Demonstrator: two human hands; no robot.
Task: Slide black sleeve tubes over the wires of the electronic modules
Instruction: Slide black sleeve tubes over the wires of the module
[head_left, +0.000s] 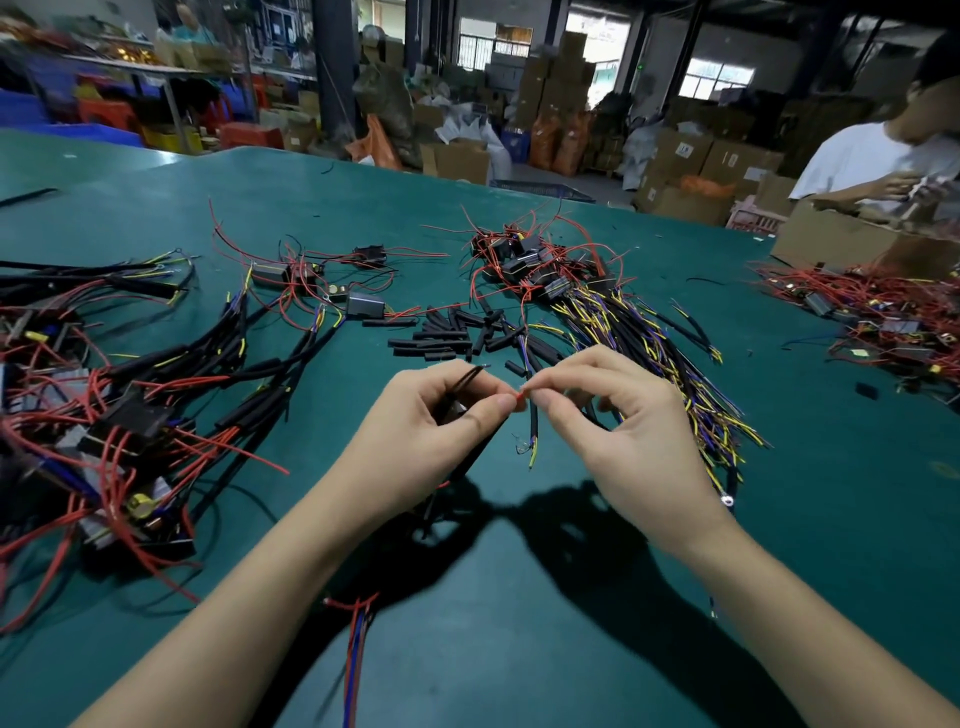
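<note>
Red wire pinched between both hands, seemingly.

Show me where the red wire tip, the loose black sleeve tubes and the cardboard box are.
red wire tip (521, 396), head view, on the tip between fingertips.
loose black sleeve tubes (447, 335), head view, middle of the pile.
cardboard box (831, 241), head view, front wall.

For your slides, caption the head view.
Left hand and right hand pinch a thin red wire above the green table.

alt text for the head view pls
Over a green table, the left hand and right hand pinch a red wire end between them. Loose black sleeve tubes and piles of wired modules lie beyond.
</note>
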